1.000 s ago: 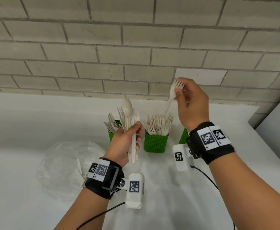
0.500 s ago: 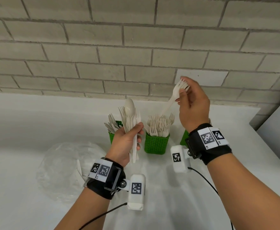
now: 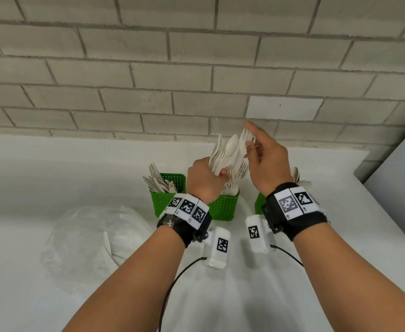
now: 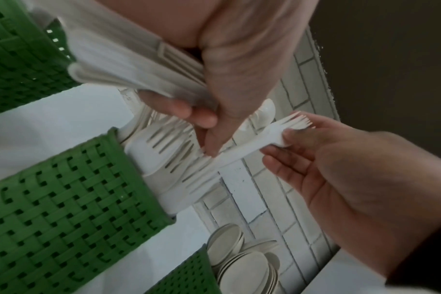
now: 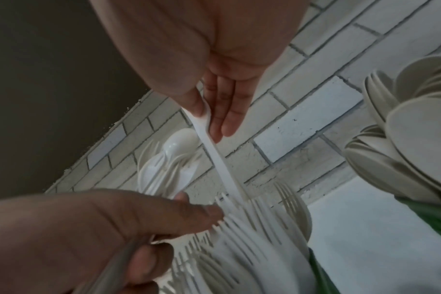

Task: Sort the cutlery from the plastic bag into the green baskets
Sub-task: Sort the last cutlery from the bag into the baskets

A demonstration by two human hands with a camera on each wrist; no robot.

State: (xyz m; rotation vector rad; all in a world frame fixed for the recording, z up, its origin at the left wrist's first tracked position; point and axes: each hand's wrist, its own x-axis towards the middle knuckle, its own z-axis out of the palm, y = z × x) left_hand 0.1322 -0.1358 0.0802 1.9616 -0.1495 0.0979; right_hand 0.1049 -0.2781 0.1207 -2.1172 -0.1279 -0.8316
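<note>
From head height we look down; our wrist cameras look up closely, sharing the forks basket [image 4: 71,201] and brick wall [image 3: 196,68].

Plastic bag [image 3: 93,238] left of baskets [image 3: 223,207]

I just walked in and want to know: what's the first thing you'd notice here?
Two hands raised in front of a grey brick wall: the left hand grips a bunch of white cutlery, and the right hand pinches a single fork beside it. Below them, bright green baskets stuffed with white cutlery stand on the white table.
</note>
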